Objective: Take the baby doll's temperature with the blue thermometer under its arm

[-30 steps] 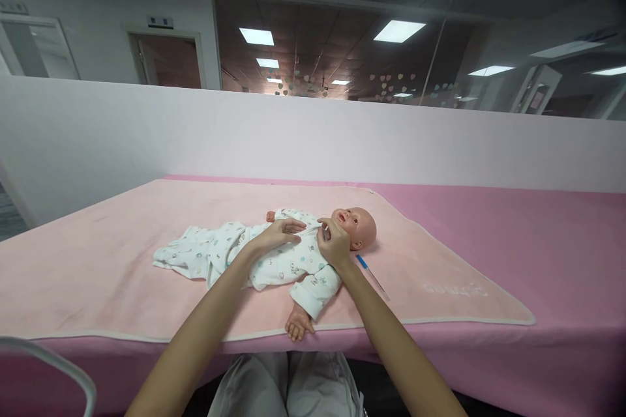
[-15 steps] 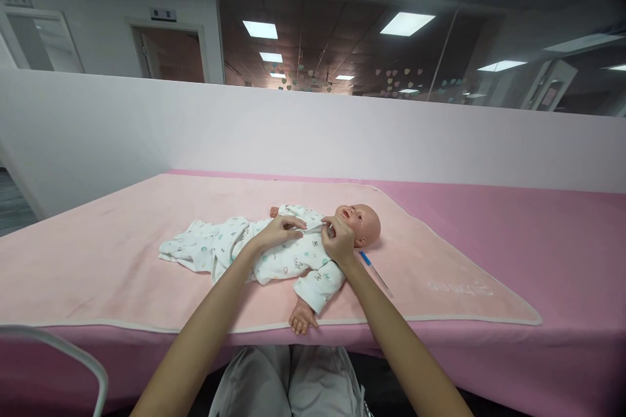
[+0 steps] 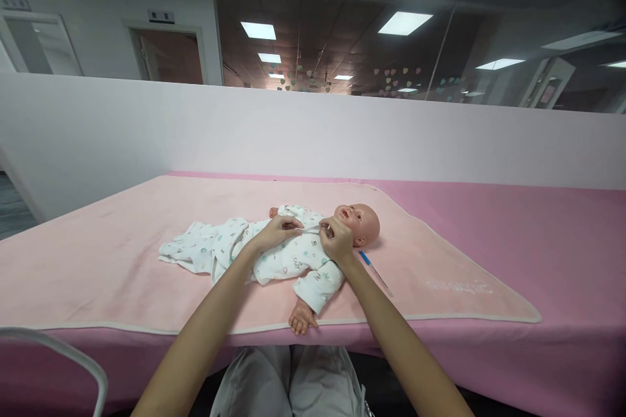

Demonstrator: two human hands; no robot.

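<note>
A baby doll lies on its back, head to the right, in a white printed baby top and matching printed cloth over its legs. At the chest, my left hand pinches the edge of the top's front. My right hand is closed on the same edge nearer the neck, by the doll's chin. Between the two hands the white edge is drawn into a narrow, raised strip. The fingertips partly hide what they grip. One bare doll hand rests at the near edge, palm side unclear.
Beneath the doll spreads a peach blanket with a pale border, on a pink table cover. A blue-capped pen lies just right of the doll's shoulder. A white partition stands behind, and a curved white rail at lower left.
Both hands stay at the doll's chest. The left fingers have closed further on the top's edge, and the strip between the hands looks straighter. The view has shifted slightly.
</note>
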